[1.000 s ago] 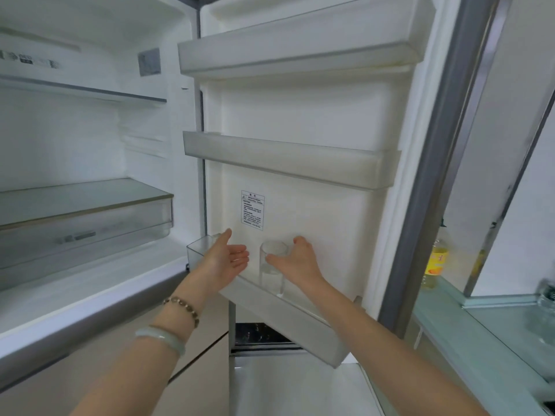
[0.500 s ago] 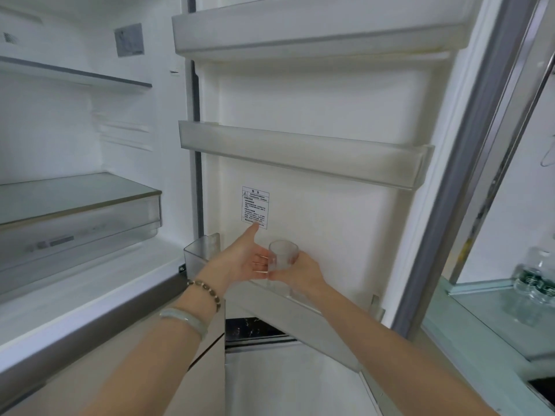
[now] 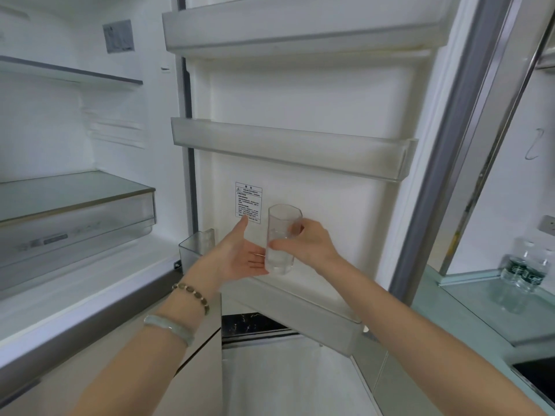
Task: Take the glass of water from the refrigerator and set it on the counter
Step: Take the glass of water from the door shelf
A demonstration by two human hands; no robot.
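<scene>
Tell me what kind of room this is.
Most likely a home kitchen. An open refrigerator with door shelves fills the view, a pale green counter runs along the right, and water bottles stand on it.

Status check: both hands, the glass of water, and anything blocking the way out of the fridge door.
Right hand gripping glass, upright, above the bottom door bin. Left hand open beside it. Nothing in the way.

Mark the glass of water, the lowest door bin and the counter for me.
glass of water (image 3: 282, 235), head view, clear side wall above the fingers.
lowest door bin (image 3: 303, 307), head view, its front wall.
counter (image 3: 468, 313), head view, bare pale green top at right.
</scene>
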